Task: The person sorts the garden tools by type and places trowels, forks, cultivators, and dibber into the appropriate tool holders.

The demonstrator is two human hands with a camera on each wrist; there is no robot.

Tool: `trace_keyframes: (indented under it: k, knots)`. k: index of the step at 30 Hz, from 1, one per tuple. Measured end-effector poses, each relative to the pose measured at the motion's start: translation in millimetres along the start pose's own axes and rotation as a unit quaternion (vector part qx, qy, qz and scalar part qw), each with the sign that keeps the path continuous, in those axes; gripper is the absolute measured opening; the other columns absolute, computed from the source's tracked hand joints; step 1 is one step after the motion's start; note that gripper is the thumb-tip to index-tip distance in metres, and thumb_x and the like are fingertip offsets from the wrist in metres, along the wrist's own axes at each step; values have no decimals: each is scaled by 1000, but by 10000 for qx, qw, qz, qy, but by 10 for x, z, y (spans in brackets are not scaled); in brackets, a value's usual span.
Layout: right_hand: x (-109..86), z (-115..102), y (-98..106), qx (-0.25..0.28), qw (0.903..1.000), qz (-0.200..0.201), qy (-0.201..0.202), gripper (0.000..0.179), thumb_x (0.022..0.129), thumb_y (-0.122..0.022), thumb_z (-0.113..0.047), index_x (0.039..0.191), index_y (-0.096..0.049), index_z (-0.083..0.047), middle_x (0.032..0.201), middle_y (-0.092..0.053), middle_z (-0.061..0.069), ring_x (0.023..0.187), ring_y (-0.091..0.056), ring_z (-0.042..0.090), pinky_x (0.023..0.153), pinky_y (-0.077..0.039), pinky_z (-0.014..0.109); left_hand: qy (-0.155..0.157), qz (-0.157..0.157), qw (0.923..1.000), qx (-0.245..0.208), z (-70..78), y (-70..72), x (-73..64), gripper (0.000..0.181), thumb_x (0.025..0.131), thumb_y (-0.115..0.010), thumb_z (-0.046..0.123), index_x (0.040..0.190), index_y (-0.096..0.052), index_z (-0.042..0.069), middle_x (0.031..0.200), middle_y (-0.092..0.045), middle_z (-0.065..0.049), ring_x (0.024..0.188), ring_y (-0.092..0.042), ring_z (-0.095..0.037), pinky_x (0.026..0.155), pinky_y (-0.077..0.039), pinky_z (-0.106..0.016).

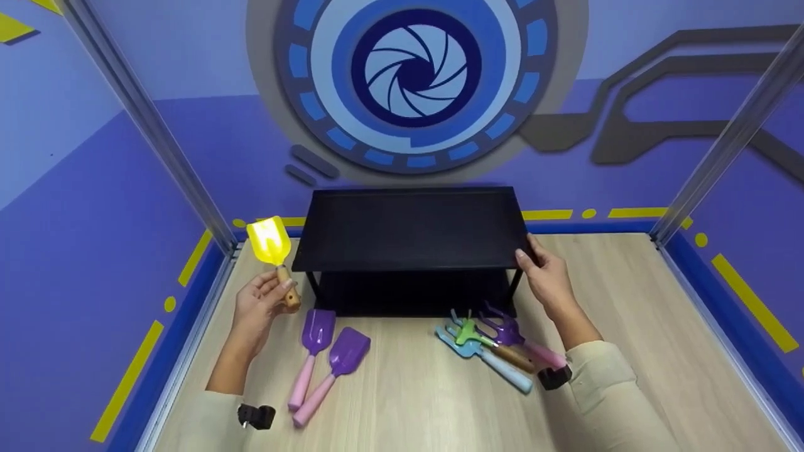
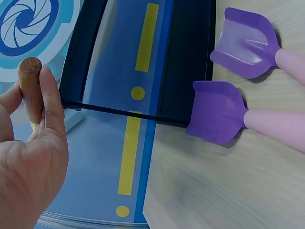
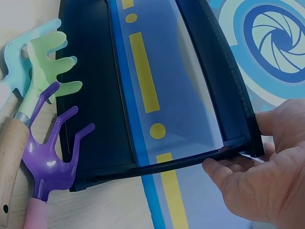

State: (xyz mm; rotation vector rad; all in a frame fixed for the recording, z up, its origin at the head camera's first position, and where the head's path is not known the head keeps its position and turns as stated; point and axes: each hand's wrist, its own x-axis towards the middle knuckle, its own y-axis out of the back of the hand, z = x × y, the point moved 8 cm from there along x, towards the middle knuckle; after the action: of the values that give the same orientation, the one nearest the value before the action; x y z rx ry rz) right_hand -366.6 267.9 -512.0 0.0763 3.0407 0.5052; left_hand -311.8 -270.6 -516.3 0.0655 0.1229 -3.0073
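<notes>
In the head view my left hand [image 1: 259, 309] pinches the wooden handle of a yellow garden shovel [image 1: 269, 240], its blade pointing up, left of a black two-tier shelf [image 1: 408, 229]. The left wrist view shows the handle [image 2: 31, 88] between thumb and fingers; most of the blade is hidden there. My right hand [image 1: 548, 276] grips the right edge of the shelf's upper board, thumb over it and fingers at the side. Two purple shovels [image 1: 319, 329] with pink handles lie below the shelf's front left corner, nearest my left hand.
At the shelf's front right lie hand rakes: a light blue one [image 1: 505, 370], a green one [image 1: 468, 333] with a wooden handle, and a purple one [image 1: 505, 329] with a pink handle. They overlap. Blue patterned walls [image 1: 188, 144] enclose the wooden table [image 1: 402, 389] behind and on both sides.
</notes>
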Motion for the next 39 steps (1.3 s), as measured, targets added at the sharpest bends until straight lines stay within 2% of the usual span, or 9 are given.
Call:
trace_keyframes:
  k: [11,18,29,35,39]
  knots:
    - [-4,-8,8,-47,9999,4,102,65,115,-50,-33,170,-20,-16,177,-22,15,166,-22,32,135,-27,45,-25,-39,10000,-33,47,-119,80,38,107,-66,13,139,-54,-3,109,-76,6,93,-71,-12,78,-63,-25]
    - [-12,-33,-11,-107,9999,-38,63,66,114,-50,-36,170,-20,-18,178,-21,14,167,-22,32,134,-28,46,-57,-96,9999,-52,106,-231,104,37,107,-66,12,138,-57,-6,110,-76,-3,94,-72,-13,78,-63,-24]
    - [-19,-28,-16,-184,9998,4,54,65,114,-50,-35,170,-21,-18,177,-22,14,166,-22,33,134,-27,48,-7,-601,9977,319,144,-509,150,42,107,-65,13,144,-55,-6,113,-75,-3,93,-73,-13,84,-65,-27]
    - [-5,-18,-7,-206,9998,32,62,65,114,-50,-36,170,-21,-18,177,-22,14,166,-23,33,134,-28,47,8,-785,9962,367,188,-672,223,42,108,-65,14,142,-56,-8,111,-76,-5,91,-73,-12,81,-65,-27]
    - [3,-7,8,-185,9998,54,78,64,115,-50,-35,170,-21,-19,177,-21,14,167,-21,33,135,-27,47,38,-846,9954,450,228,-772,263,43,107,-66,13,143,-56,-8,114,-75,-9,95,-74,-13,82,-65,-27]
